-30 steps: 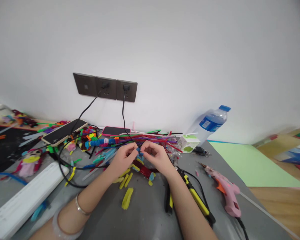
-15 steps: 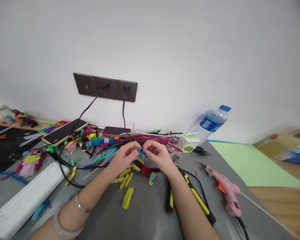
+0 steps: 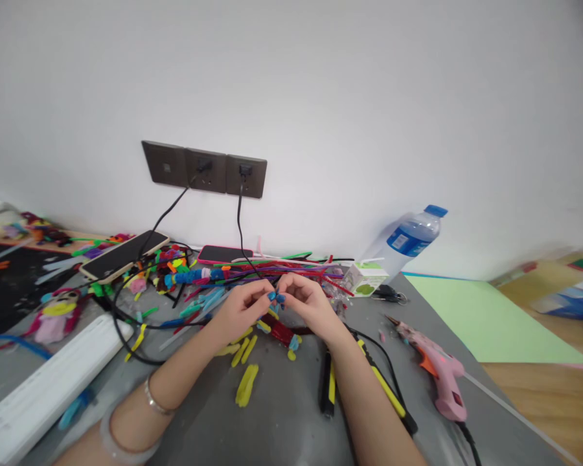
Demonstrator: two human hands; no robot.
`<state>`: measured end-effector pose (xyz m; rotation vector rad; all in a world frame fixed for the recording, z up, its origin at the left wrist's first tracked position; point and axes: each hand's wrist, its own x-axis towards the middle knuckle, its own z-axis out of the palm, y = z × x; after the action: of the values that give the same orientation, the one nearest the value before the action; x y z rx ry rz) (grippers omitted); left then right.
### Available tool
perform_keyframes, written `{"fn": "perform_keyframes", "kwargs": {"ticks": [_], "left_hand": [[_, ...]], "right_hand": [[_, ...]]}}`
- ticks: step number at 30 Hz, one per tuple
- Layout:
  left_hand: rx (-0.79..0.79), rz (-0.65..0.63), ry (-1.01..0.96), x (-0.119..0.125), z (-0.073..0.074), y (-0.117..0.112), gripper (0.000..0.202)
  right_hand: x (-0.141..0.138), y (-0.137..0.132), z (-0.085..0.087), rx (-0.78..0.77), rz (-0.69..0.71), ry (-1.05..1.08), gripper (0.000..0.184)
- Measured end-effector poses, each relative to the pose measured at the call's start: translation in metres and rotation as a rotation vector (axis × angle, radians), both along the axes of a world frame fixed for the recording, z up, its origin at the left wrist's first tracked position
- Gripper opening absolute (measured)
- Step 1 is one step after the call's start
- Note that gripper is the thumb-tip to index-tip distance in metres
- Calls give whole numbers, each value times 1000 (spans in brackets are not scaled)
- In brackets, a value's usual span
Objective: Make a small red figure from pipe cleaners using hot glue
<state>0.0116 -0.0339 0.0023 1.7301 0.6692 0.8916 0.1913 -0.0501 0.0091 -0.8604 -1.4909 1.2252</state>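
Observation:
My left hand (image 3: 245, 307) and my right hand (image 3: 301, 301) meet above the middle of the table, thumbs and fingertips pinched together. Blue-painted nails touch at the centre, and whatever small thing is between them is too hidden to name. Just below the fingers lies a dark red pipe-cleaner piece (image 3: 282, 333) with light blue and yellow ends. Several yellow pipe-cleaner strips (image 3: 247, 349) lie near my left hand, and a folded yellow bundle (image 3: 247, 385) rests closer to me.
Behind my hands spreads a pile of coloured pipe cleaners (image 3: 291, 262). A pink glue gun (image 3: 440, 375), a yellow-black tool (image 3: 381, 382), a small carton (image 3: 366, 278) and a leaning bottle (image 3: 415, 233) stand or lie rightward. Leftward are a white power strip (image 3: 53, 388), phone (image 3: 126, 255) and black cables.
My fingertips have drawn slightly closer together, and the light blue loop seen below them before is now hidden. The view has shifted very slightly.

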Motion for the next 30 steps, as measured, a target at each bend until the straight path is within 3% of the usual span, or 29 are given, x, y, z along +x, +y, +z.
{"fn": "perform_keyframes", "kwargs": {"ticks": [19,26,30], "left_hand": [[255,45,145,-4,7,-1,23],[281,21,174,-6,9,-1,28],[190,63,150,-3,4,1,30]], "right_hand": [[0,-3,2,-2,32,-88,26],[1,-2,1,-2,3,-130,27],[-1,-2,1,-24,15,-126,29]]}}
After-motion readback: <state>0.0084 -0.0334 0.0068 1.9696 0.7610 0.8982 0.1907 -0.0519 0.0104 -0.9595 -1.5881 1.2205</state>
